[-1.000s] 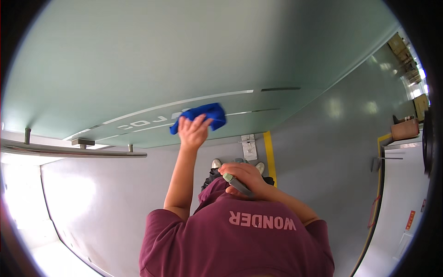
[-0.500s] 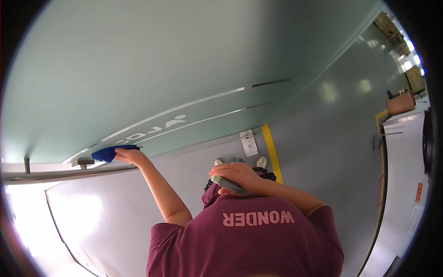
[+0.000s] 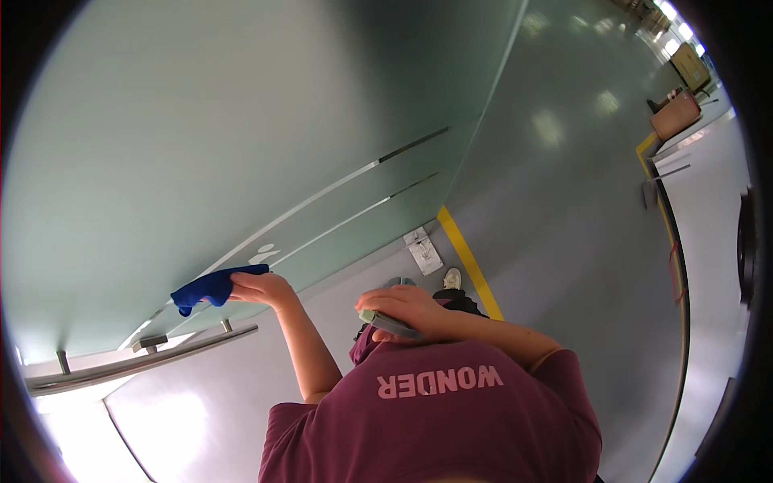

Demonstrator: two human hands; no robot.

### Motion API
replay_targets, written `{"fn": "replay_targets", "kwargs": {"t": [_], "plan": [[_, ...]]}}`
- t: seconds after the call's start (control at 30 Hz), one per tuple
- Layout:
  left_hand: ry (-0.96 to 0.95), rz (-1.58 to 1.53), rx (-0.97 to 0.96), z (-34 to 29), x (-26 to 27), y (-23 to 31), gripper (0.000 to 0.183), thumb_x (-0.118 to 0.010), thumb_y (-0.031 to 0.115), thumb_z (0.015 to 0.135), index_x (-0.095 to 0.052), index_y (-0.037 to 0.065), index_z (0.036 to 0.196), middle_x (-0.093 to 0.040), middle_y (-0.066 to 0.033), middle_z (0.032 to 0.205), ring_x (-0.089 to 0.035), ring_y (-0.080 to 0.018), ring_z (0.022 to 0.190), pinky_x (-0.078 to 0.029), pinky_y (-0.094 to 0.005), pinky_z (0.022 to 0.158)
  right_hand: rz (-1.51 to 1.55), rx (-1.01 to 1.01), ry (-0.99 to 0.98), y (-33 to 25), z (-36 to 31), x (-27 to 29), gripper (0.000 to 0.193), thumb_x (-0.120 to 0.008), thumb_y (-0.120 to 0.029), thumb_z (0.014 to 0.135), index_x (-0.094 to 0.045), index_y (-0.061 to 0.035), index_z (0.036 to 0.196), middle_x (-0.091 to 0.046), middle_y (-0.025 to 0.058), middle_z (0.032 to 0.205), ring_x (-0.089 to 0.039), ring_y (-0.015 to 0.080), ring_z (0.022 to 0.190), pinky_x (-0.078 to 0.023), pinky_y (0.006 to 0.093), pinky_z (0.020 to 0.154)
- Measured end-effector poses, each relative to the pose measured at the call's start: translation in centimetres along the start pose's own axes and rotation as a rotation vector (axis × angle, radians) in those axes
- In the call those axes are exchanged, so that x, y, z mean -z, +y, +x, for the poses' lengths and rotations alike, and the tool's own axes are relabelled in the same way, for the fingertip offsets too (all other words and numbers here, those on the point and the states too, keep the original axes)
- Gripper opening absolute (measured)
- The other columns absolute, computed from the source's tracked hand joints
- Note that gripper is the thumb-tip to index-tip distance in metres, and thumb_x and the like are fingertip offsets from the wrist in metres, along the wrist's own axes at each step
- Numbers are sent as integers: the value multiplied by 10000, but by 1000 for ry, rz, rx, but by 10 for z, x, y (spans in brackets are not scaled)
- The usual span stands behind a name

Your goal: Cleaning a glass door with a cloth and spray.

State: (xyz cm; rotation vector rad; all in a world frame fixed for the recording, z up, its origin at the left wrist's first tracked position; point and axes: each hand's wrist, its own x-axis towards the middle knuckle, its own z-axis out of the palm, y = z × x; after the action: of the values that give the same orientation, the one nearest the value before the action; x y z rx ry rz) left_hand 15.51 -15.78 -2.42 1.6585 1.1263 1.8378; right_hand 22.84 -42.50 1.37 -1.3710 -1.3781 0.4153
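Because the frosted glass panel (image 3: pixel 201 145) is so broad, I judge that wiping it well calls for long, overlapping strokes, with flat fingers and even pressure, rather than short dabs. Lower in my view runs the metal rail (image 3: pixel 161 360), bowed by the lens; I should turn each stroke early enough to spare my knuckles a knock on it. Next in size comes the blue cloth (image 3: pixel 211 288), off to my left, apparently up against the glass and near the rail. Its long axis slants from low on the left to higher on the right, roughly in line with the rail; its free end points left, with a loose lower edge that I would tuck in so the whole face bears on the panel. My left hand (image 3: pixel 262 290) grips its right end, fingers reaching leftward. My right hand (image 3: pixel 411 310), drawn in before my body, is wrapped around a slim grey thing (image 3: pixel 394 324) with a pale green end; what it is I cannot tell.
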Motion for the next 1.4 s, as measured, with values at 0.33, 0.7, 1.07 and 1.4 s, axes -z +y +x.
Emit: {"fn": "replay_targets", "kwargs": {"t": [0.33,0.7,1.07,1.4], "plan": [[-226,70,-839,-75,-70,49,565,-539,126,878,-324,-9,1383,-101,-299,1496,-15,-500,1381,9,-601,1078,-12,6,131,1,-21,16,452,-682,-297,803,-503,-81,1158,-567,97,1195,-593,274,1005,-446,369,775],[-450,93,-1075,-135,-122,143,403,-591,139,791,-636,218,1184,-475,-43,1372,-425,-277,1216,-204,-437,1054,-49,-2,269,0,-46,24,480,-653,-346,834,-488,-78,1197,-556,118,1213,-564,300,1075,-433,405,878],[-677,143,-1356,-161,-144,170,506,-492,79,802,-552,236,1279,-385,92,1451,-346,-97,1331,-161,-332,1109,-80,-51,257,-8,-50,20,490,-664,-339,830,-484,-92,1213,-558,91,1220,-555,286,1099,-439,412,884],[-756,124,-1445,-157,-127,129,474,-474,124,820,-533,191,1285,-362,68,1467,-338,-98,1340,-150,-318,1125,-77,-19,265,-8,-46,18,475,-660,-308,836,-473,-94,1216,-551,97,1226,-556,286,1100,-446,406,876]]}}
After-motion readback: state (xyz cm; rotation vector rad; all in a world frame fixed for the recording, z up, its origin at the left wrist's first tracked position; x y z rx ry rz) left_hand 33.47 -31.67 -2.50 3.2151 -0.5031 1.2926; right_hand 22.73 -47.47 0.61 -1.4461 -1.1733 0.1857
